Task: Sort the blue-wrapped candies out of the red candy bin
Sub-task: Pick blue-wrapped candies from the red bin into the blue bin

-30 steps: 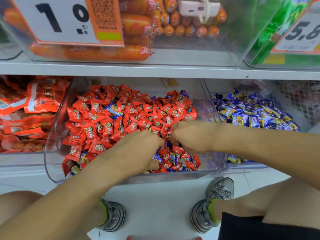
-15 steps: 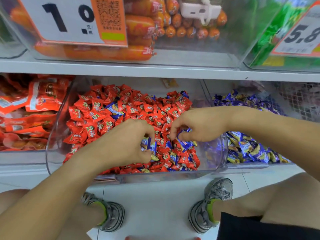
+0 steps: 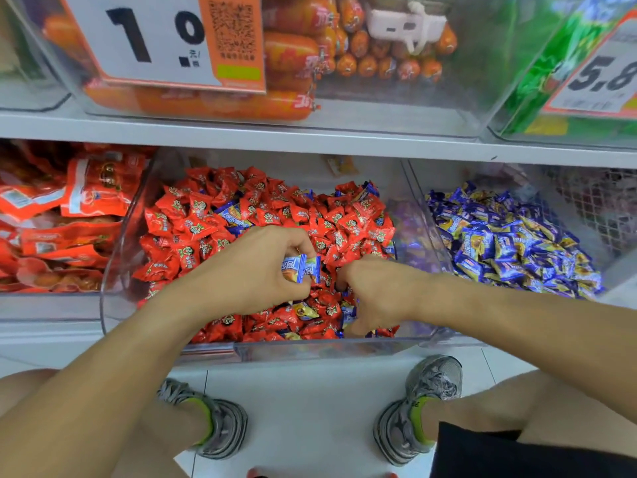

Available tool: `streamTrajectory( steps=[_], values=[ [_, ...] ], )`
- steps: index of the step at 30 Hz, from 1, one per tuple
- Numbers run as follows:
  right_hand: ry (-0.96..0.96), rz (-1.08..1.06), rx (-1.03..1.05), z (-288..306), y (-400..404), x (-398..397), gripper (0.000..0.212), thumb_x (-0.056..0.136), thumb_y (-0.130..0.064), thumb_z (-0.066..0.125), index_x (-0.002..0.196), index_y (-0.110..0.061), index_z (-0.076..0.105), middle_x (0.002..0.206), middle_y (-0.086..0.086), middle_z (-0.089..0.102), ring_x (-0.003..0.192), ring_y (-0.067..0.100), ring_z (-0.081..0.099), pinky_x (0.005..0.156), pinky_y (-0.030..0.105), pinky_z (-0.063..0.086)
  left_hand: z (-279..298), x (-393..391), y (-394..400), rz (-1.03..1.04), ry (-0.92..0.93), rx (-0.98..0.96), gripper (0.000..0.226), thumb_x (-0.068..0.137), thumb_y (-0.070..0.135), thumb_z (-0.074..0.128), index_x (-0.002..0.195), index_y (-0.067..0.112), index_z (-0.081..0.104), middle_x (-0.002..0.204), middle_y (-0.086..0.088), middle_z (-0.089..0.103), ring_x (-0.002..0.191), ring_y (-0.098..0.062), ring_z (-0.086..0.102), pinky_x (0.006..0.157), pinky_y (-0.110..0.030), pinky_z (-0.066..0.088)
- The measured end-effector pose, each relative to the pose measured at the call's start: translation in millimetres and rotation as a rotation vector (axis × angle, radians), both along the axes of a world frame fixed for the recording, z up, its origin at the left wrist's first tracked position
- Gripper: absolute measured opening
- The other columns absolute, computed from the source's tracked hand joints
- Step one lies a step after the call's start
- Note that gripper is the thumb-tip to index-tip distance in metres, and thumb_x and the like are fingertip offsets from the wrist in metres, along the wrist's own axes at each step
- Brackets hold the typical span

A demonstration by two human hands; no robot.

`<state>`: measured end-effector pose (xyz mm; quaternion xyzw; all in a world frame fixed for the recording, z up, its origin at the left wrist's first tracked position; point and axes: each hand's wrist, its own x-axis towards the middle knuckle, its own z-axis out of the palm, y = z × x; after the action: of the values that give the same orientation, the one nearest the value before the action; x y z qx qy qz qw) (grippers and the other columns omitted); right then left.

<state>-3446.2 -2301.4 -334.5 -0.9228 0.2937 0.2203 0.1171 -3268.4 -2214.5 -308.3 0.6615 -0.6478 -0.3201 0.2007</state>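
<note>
The left hand (image 3: 255,270) curls its grip round crinkly blue candies (image 3: 301,269) with white lettering, above the red candy bin (image 3: 113,270). Just right of it, the right hand (image 3: 375,294) is dug fist-like into the red pile; what its grip holds, I cannot tell.

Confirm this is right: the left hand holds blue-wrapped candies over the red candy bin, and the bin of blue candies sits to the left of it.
One detail is wrong. The head view shows the bin of blue candies to the right of the red candy bin, not the left; orange packets fill the left side. The rest stands: the left hand holds blue-wrapped candies over the red bin.
</note>
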Motion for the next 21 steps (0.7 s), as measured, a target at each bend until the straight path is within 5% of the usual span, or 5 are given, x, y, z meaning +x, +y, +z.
streamTrajectory(
  steps=[2, 8, 14, 18, 21],
  values=[
    [-0.024, -0.023, -0.031, -4.9, 1.5, 0.1, 0.060, 0.064, -0.050, 0.085, 0.098, -0.004, 0.066, 0.083, 0.010, 0.064, 0.083, 0.029, 0.059, 0.068, 0.035, 0.053, 1.2, -0.4, 1.6, 0.000, 0.001, 0.000, 0.019, 0.080, 0.018, 0.073, 0.090, 0.029, 0.062, 0.098, 0.003, 0.072, 0.098, -0.023, 0.067, 0.082, -0.041, 0.055],
    [-0.189, -0.073, -0.008, -8.7, -2.4, -1.3, 0.035, 0.072, -0.034, 0.080, 0.101, -0.016, 0.072, 0.071, -0.003, 0.064, 0.071, 0.021, 0.056, 0.062, 0.028, 0.042, 2.2, 1.8, 4.2, -0.017, -0.030, -0.012, 0.019, 0.080, 0.020, 0.073, 0.092, 0.029, 0.061, 0.103, 0.004, 0.071, 0.104, -0.020, 0.066, 0.086, -0.040, 0.054],
    [-0.248, -0.165, 0.044, 8.1, -5.9, -4.9, 0.012, 0.081, -0.022, 0.074, 0.091, -0.019, 0.080, 0.083, -0.007, 0.075, 0.072, 0.008, 0.064, 0.063, 0.009, 0.043, 0.8, 4.0, 6.2, -0.020, -0.046, -0.029, 0.017, 0.084, 0.024, 0.070, 0.089, 0.033, 0.057, 0.088, 0.004, 0.070, 0.065, -0.014, 0.062, 0.068, -0.040, 0.053],
    [-0.437, -0.325, 0.156, 40.4, -6.1, -10.5, 0.007, 0.081, -0.034, 0.079, 0.083, -0.028, 0.078, 0.062, -0.019, 0.063, 0.053, 0.001, 0.054, 0.058, 0.020, 0.043, -1.3, 5.0, 5.0, 0.003, -0.026, -0.055, 0.008, 0.090, 0.027, 0.063, 0.094, 0.030, 0.056, 0.065, 0.005, 0.055, 0.043, -0.007, 0.040, 0.053, -0.030, 0.038],
    [-0.620, -0.464, 0.343, 60.2, -5.2, -17.6, 0.011, 0.080, -0.031, 0.081, 0.082, -0.021, 0.077, 0.056, -0.009, 0.062, 0.047, 0.009, 0.052, 0.053, 0.024, 0.044, 0.3, 5.9, 3.0, 0.016, 0.025, -0.057, 0.013, 0.091, 0.040, 0.063, 0.098, 0.029, 0.059, 0.072, -0.003, 0.060, 0.046, -0.006, 0.039, 0.055, -0.032, 0.043]
  ],
)
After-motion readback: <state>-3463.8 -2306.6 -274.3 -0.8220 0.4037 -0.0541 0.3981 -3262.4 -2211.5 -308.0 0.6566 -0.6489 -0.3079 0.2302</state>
